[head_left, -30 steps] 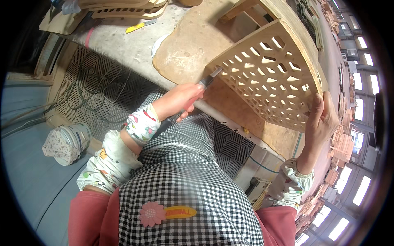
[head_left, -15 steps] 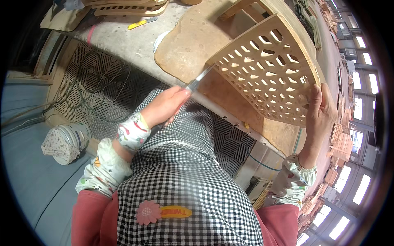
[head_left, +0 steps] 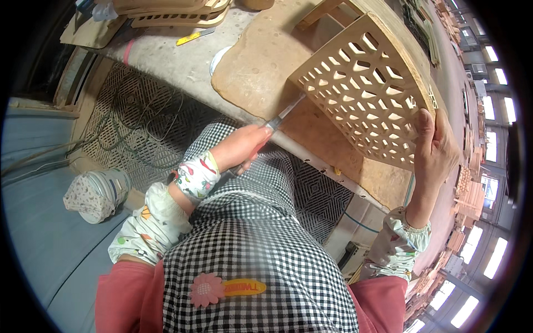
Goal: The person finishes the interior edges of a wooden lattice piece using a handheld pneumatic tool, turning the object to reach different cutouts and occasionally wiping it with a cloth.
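Observation:
My left hand (head_left: 245, 147) is closed around the handle of a slim, knife-like tool (head_left: 285, 112) with a grey metal blade. The blade points up and to the right, its tip near the lower left edge of a wooden panel (head_left: 338, 79). Whether the tip touches the panel, I cannot tell. Rows of angular cut-outs pierce the panel, which stands tilted on the bench as part of a wooden frame. My right hand (head_left: 436, 141) grips its right edge, thumb on the front face and fingers mostly hidden behind.
Brown sheet material (head_left: 250, 72) lies on the pale workbench (head_left: 161, 58). A yellow cutter (head_left: 194, 37) rests farther left, near stacked curved wooden pieces (head_left: 180, 19). Below are hoses on a patterned mat (head_left: 125, 119) and a cloth-covered bucket (head_left: 97, 194). Stacked wood (head_left: 471, 194) stands far right.
My left hand and the tool have shifted slightly right in the picture, and the tool's tip now shows just below the panel's lower left edge. My right hand keeps its grip.

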### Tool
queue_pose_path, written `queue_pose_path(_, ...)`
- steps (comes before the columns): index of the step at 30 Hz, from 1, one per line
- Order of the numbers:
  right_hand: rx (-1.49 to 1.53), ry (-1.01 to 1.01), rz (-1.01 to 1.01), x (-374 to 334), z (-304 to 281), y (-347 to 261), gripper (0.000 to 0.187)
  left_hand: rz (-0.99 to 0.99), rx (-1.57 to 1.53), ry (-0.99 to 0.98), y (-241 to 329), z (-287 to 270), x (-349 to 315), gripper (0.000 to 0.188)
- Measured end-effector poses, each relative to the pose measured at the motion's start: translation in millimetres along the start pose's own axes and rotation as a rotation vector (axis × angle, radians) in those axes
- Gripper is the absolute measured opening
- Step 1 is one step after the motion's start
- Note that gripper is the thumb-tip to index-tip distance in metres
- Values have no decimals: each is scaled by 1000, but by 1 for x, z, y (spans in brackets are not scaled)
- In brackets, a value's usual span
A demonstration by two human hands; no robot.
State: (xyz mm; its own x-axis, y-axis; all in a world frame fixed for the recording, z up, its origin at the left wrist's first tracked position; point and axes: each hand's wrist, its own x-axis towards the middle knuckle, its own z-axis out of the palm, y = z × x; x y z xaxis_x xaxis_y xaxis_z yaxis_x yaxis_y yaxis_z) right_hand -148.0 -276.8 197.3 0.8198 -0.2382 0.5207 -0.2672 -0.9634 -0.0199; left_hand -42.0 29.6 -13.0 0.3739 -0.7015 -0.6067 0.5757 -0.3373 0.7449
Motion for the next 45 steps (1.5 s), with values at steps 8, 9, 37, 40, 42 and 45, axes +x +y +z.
queue_pose_path(8,43,-18,7,-2,-1,0,53,194,161,162,8,-6,6,38)
queue_pose_path(9,43,-18,-10,-1,-1,0,53,236,194,163,10,-7,12,39)
queue_pose_path(37,33,-54,14,3,1,12,47,-66,-327,-125,-36,-4,-46,36)
queue_pose_path(40,32,-100,73,5,1,6,46,21,-130,30,-49,8,-48,32)
queue_pose_path(42,96,-138,85,5,-3,-8,42,64,-9,118,-53,23,-44,34)
queue_pose_path(45,206,-326,-34,31,-33,-8,40,263,392,403,-40,58,-40,38)
